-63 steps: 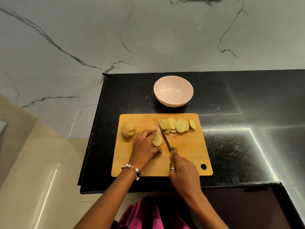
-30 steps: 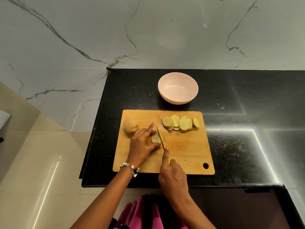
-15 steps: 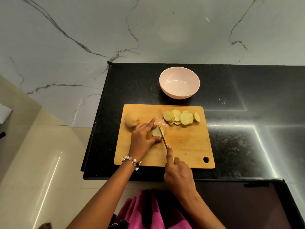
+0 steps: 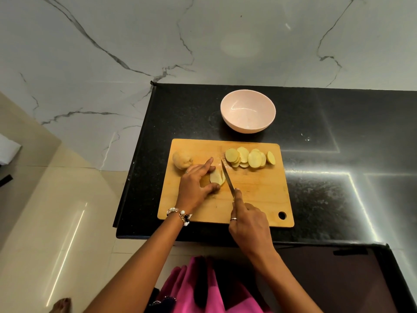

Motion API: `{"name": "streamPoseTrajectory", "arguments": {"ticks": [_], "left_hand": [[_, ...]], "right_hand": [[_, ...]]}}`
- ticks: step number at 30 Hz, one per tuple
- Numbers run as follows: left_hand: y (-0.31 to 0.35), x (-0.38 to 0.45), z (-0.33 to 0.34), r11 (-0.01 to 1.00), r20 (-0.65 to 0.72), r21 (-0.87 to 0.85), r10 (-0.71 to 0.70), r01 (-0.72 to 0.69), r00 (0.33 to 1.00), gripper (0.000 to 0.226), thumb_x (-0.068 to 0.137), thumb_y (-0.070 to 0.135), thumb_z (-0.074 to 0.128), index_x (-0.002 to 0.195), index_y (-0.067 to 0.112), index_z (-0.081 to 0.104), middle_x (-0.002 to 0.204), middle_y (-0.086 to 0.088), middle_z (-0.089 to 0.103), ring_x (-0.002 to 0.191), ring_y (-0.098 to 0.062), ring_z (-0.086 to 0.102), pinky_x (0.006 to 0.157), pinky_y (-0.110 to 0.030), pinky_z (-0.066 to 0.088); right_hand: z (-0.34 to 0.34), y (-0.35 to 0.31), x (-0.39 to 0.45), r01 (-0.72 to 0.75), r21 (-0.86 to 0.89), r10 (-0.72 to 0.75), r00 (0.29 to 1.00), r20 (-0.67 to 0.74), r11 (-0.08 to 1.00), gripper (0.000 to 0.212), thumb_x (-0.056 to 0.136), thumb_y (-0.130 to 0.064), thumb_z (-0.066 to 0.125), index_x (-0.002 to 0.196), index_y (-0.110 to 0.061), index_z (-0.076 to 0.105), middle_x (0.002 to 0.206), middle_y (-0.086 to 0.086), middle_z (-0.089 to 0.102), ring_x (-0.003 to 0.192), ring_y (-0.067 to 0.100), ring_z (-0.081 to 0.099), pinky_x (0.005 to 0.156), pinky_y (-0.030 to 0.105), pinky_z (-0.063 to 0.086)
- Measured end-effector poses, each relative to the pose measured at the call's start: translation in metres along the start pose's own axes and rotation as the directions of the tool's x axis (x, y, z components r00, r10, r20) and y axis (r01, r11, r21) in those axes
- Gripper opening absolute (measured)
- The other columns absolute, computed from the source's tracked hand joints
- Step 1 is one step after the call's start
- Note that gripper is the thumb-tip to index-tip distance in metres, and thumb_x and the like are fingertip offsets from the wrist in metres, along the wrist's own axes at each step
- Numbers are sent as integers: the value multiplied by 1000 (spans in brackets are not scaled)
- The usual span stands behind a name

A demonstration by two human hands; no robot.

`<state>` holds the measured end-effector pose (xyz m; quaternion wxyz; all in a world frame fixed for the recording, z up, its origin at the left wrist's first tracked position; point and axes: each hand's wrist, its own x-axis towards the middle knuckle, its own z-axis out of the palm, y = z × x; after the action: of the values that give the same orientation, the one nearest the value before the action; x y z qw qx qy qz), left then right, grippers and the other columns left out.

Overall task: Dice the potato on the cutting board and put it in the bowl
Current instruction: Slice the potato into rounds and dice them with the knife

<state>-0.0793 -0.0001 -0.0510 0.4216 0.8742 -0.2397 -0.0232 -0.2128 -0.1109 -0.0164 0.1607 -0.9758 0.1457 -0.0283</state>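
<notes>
Knife (image 4: 227,177) shifted right since 0.5 s ago, strip freed from potato slices (image 4: 217,176). Left hand (image 4: 195,184) pinches stack; right hand (image 4: 249,224) clamps knife. Bowl (image 4: 248,114) unfilled: dicing early.

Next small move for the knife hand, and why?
Probably press the knife down through the potato piece pinned by the left hand: the blade sits at its right edge, the right hand has a grip on the handle, and the bowl holds nothing.
</notes>
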Motion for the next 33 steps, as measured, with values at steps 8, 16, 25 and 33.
{"name": "streamPoseTrajectory", "arguments": {"ticks": [8,16,25,33], "left_hand": [[-1,0,-1,1000,9,-18,-14,15,1000,79,70,27,79,139,20,41,114,13,64,110,-3,45,92,4,16],[0,1,1,1000,-25,-27,0,-1,1000,73,68,22,80,134,18,49,110,8,67,108,-7,48,93,2,19],[1,-1,2,999,-50,-32,-15,14,999,71,68,24,80,132,16,51,109,6,68,106,-6,47,93,-6,25],[0,-3,-4,999,-1,-44,-32,32,999,78,69,20,79,138,19,43,117,8,63,108,2,40,95,1,18]], "right_hand": [[3,-10,-1,21,-20,-20,996,87,1000,60,96,-17,33,150,-11,5,106,14,59,88,30,57,63,32,30],[12,-31,12,31,-220,-23,999,42,975,57,58,1,67,114,9,62,48,10,51,31,22,44,38,21,16],[7,-19,-27,28,-259,21,982,186,965,80,64,-14,73,135,6,42,65,11,58,48,23,54,42,29,26],[-10,-22,-10,9,-74,-2,995,95,997,61,94,-16,33,150,-11,8,97,12,61,75,26,51,59,33,31]]}}
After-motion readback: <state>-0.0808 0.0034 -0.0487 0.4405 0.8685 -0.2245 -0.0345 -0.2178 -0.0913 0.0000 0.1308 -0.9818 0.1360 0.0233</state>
